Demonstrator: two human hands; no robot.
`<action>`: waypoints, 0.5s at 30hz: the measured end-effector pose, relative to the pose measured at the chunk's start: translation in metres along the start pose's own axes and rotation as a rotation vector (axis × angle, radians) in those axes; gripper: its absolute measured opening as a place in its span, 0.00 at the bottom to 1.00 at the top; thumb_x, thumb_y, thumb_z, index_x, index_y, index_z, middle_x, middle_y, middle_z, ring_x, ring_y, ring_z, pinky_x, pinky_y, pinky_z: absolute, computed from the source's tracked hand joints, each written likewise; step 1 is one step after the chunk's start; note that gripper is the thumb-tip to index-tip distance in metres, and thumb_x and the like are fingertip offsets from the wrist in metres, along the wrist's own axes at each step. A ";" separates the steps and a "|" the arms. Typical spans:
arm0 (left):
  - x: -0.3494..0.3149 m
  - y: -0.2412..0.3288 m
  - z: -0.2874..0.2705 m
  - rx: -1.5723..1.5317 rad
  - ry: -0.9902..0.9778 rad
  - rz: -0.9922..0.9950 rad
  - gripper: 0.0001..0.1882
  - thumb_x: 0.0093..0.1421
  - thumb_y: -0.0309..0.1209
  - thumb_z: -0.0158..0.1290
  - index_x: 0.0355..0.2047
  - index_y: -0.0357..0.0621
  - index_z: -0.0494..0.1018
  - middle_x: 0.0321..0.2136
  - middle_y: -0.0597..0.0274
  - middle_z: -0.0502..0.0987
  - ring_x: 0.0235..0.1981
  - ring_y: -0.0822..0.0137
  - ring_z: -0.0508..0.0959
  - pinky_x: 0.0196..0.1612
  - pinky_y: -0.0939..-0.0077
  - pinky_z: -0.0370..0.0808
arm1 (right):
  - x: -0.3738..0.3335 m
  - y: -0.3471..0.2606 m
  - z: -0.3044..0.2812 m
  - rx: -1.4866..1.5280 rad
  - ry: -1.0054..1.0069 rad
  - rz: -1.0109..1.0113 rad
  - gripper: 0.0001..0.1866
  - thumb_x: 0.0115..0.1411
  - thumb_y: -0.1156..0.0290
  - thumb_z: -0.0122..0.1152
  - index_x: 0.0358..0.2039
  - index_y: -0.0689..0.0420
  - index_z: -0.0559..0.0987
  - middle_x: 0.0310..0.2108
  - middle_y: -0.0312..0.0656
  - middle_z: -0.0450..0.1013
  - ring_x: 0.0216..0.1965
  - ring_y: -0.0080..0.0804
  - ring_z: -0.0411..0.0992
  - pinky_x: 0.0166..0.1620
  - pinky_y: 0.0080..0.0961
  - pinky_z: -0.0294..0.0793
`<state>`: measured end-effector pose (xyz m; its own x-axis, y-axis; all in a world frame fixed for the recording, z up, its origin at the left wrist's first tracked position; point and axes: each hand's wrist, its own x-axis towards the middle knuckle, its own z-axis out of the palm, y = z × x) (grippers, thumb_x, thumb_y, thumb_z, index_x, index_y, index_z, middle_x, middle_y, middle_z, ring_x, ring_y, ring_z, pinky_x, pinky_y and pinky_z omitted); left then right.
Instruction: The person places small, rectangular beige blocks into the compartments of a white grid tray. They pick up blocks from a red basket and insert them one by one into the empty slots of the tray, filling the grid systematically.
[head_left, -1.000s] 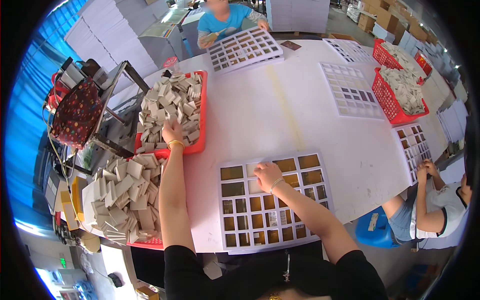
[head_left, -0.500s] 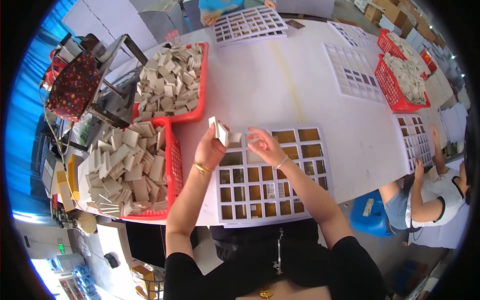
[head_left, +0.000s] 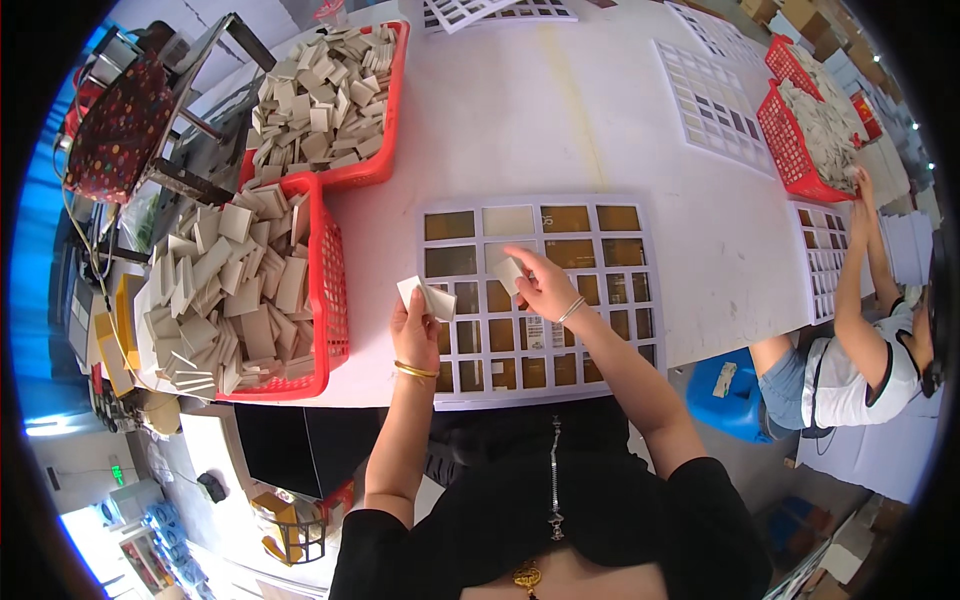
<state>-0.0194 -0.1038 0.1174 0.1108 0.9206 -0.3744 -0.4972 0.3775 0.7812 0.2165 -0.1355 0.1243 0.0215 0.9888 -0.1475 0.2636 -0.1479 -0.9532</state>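
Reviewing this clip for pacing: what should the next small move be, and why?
Probably the right hand should seat its pale tile in a fitting cell of the white grid: the tile is over the grid, where most cells show brown.

On a gold-brown rectangular panel (head_left: 572,219) in the top row of the white rectangular grid frame (head_left: 520,200), bears a few large pale characters toward the left end, only partly legible. On a white rectangular label (head_left: 533,333) lower in the same frame, near the middle, carries fine dark print, too small to make out. On a small green glowing sign (head_left: 117,474) at the lower left, against a pale wall, shows bright marks, blurred beyond reading. On a pale oblong patch (head_left: 725,379) upon the blue plastic stool (head_left: 735,415) at right, shows faint marks, too unclear to tell as writing.
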 end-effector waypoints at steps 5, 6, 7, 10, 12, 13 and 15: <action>-0.013 -0.010 -0.013 0.090 0.053 0.012 0.08 0.64 0.36 0.50 0.40 0.47 0.72 0.27 0.70 0.76 0.18 0.83 0.67 0.15 0.89 0.59 | 0.007 0.012 0.016 -0.248 0.083 -0.149 0.13 0.52 0.75 0.58 0.40 0.52 0.73 0.24 0.35 0.69 0.28 0.30 0.71 0.32 0.27 0.70; -0.015 -0.011 -0.014 0.113 0.051 0.032 0.08 0.64 0.36 0.50 0.40 0.47 0.72 0.26 0.70 0.76 0.18 0.82 0.67 0.16 0.89 0.59 | 0.008 0.013 0.016 -0.292 0.085 -0.197 0.12 0.51 0.75 0.60 0.38 0.53 0.73 0.24 0.36 0.70 0.28 0.31 0.71 0.32 0.28 0.70; -0.017 -0.012 -0.015 0.137 0.049 0.052 0.09 0.64 0.36 0.50 0.40 0.47 0.72 0.26 0.70 0.75 0.17 0.82 0.67 0.16 0.89 0.60 | 0.009 0.015 0.015 -0.335 0.089 -0.246 0.11 0.51 0.75 0.61 0.35 0.53 0.73 0.24 0.36 0.71 0.28 0.32 0.71 0.33 0.28 0.70; -0.019 -0.016 -0.014 0.166 0.079 0.068 0.08 0.64 0.36 0.51 0.40 0.46 0.71 0.24 0.71 0.75 0.17 0.81 0.68 0.16 0.89 0.62 | 0.013 0.023 0.016 -0.334 0.102 -0.301 0.10 0.49 0.74 0.63 0.32 0.55 0.73 0.25 0.36 0.73 0.28 0.33 0.71 0.33 0.30 0.71; -0.019 -0.020 -0.014 0.181 0.072 0.055 0.09 0.63 0.35 0.51 0.40 0.46 0.71 0.24 0.71 0.75 0.17 0.81 0.69 0.17 0.89 0.63 | 0.015 0.026 0.017 -0.298 0.106 -0.290 0.09 0.48 0.74 0.64 0.30 0.55 0.74 0.25 0.36 0.74 0.28 0.34 0.72 0.34 0.30 0.71; -0.019 -0.021 -0.013 0.188 0.068 0.048 0.09 0.63 0.35 0.51 0.40 0.46 0.71 0.24 0.70 0.75 0.17 0.81 0.70 0.17 0.89 0.64 | 0.015 0.027 0.017 -0.285 0.104 -0.277 0.09 0.48 0.74 0.64 0.30 0.55 0.74 0.25 0.37 0.74 0.28 0.34 0.72 0.34 0.30 0.71; -0.019 -0.024 -0.012 0.232 0.056 0.042 0.09 0.63 0.35 0.51 0.40 0.45 0.71 0.24 0.70 0.75 0.18 0.80 0.71 0.17 0.88 0.65 | 0.015 0.027 0.018 -0.248 0.100 -0.235 0.09 0.47 0.74 0.65 0.29 0.55 0.74 0.25 0.37 0.74 0.29 0.34 0.72 0.34 0.30 0.71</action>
<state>-0.0200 -0.1320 0.0999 0.0434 0.9316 -0.3608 -0.2889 0.3574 0.8881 0.2067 -0.1247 0.0914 0.0232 0.9940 0.1065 0.4982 0.0809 -0.8633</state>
